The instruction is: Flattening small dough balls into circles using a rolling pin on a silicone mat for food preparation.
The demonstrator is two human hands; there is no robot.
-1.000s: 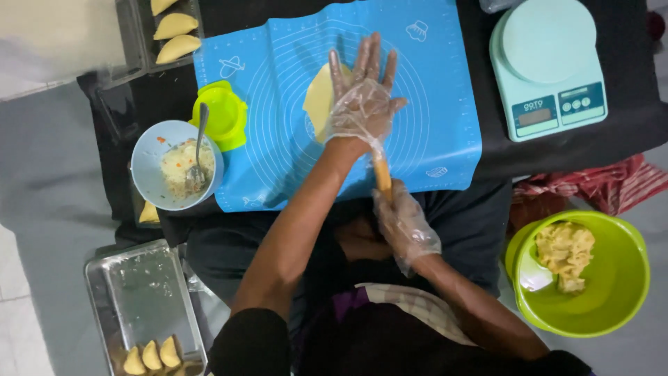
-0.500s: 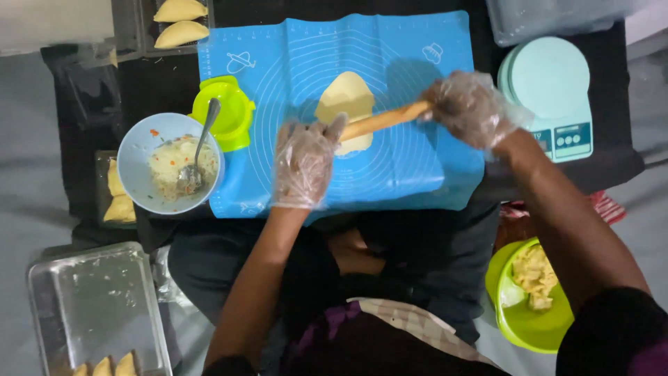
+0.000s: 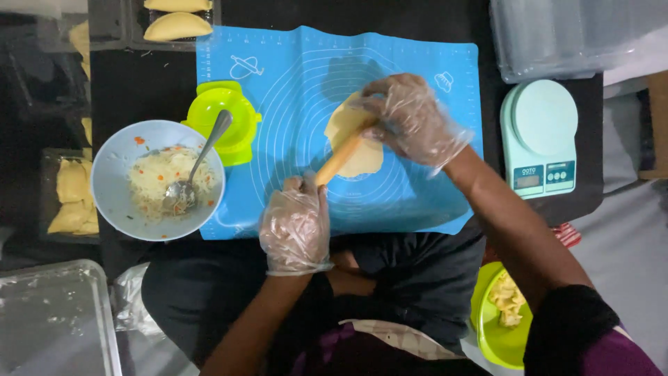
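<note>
Both crinkly-gloved hands' grips (image 3: 296, 226) (image 3: 410, 118) clamped on smooth wooden pin (image 3: 339, 159) over soft dough round (image 3: 362, 157).

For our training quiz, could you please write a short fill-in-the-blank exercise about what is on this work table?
1. Both gloved hands, left hand and right hand, grip a wooden ____ over the dough.
2. The dough lies on a ____ baking mat.
3. A ____ rests in the bowl of filling.
4. The kitchen scale sits to the ____ of the mat.

Missing words: rolling pin; blue; spoon; right
</note>
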